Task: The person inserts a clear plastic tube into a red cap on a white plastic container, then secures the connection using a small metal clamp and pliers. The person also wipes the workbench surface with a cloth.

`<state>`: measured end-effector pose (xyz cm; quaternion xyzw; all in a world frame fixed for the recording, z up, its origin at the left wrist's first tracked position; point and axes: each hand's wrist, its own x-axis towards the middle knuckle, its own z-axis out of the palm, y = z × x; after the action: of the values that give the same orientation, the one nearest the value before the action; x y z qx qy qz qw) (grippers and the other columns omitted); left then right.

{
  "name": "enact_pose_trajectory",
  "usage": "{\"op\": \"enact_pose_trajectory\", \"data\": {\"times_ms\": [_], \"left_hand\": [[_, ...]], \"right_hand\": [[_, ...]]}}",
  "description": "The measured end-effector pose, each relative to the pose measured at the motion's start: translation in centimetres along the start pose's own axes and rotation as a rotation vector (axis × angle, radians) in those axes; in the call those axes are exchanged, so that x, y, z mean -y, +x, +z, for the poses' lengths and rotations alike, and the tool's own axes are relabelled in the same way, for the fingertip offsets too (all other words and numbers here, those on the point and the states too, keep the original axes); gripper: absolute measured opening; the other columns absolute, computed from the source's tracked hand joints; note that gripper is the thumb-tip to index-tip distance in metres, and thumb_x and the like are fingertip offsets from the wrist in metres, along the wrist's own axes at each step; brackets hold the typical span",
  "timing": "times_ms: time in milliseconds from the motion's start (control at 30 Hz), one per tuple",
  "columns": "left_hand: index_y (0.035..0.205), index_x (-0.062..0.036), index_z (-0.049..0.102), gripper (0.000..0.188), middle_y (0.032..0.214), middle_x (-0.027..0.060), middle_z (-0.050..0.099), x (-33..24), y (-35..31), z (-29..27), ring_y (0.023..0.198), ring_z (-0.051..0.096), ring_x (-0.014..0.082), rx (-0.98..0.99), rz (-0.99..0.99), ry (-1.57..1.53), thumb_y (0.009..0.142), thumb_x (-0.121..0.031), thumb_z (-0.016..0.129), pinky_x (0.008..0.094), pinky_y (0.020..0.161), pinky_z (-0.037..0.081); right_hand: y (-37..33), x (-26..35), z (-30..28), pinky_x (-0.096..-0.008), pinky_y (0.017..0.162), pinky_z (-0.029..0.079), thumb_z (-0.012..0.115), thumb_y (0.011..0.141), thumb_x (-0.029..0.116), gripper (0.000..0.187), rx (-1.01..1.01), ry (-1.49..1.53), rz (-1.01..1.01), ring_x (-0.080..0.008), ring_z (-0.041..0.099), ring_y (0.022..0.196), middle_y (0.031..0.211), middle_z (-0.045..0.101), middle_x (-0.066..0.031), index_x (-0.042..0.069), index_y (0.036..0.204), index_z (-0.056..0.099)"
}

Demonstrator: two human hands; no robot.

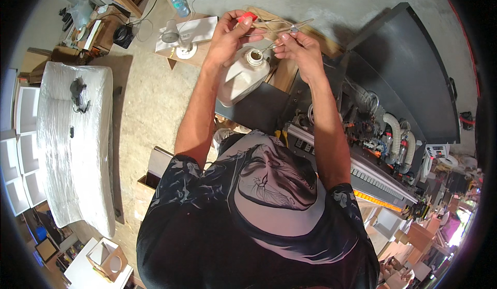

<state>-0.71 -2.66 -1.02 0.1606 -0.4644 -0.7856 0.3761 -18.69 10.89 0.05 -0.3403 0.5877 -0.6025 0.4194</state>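
My left hand point(225, 41) has its thumb and fingers closed on a small red cap-like piece point(248, 17). Thin clear tubing point(306, 23) loops between my two hands. The fingers of my right hand point(305, 54) pinch the tubing near a small greyish fitting point(294, 29), whose exact kind is too small to tell. Just below and between the hands stands a whitish plastic jug point(239, 84), its round neck point(254, 56) uncapped. Neither hand grips the jug. It rests beside a dark panel point(263, 104).
To the right is a machine point(370, 134) with hoses and wiring beneath a raised dark lid point(409, 71). A white lamp-like stand point(185, 50) and a water bottle point(180, 4) are at the far left. A plastic-wrapped couch-like piece point(77, 170) lies further left.
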Motion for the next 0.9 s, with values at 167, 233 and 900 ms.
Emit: {"op": "enact_pose_trajectory", "data": {"times_ms": [167,233,900], "left_hand": [[0.131,0.0066,0.046,0.049,0.125,0.0184,0.061,-0.6,0.6,0.6,0.111,0.070,0.0347,-0.042,0.064,0.011,0.102,-0.025,0.069,0.0436,0.094,0.062],[0.130,0.0072,0.045,0.049,0.124,0.0181,0.061,-0.6,0.8,0.7,0.110,0.070,0.0344,-0.042,0.078,0.025,0.102,-0.026,0.069,0.0436,0.093,0.063],[0.131,0.0020,0.045,0.041,0.127,0.0155,0.059,1.3,0.5,0.8,0.106,0.072,0.0301,0.054,-0.054,0.107,0.104,-0.022,0.066,0.0376,0.087,0.063]], "right_hand": [[-0.3,-0.3,-0.1,-0.0332,0.078,0.062,0.067,0.102,0.015,0.028,0.021,0.045,0.007,-0.0199,0.072,0.087,0.101,0.072,-0.0120,-0.007,0.120,0.066],[-0.3,-0.3,-0.3,-0.0336,0.080,0.062,0.066,0.102,0.011,0.029,0.045,0.069,-0.001,-0.0199,0.072,0.089,0.103,0.072,-0.0122,-0.007,0.124,0.065],[0.5,0.1,-0.5,-0.0332,0.079,0.063,0.071,0.093,-0.001,0.024,-0.010,0.247,-0.037,-0.0222,0.072,0.086,0.100,0.071,-0.0132,-0.006,0.116,0.066]]}}
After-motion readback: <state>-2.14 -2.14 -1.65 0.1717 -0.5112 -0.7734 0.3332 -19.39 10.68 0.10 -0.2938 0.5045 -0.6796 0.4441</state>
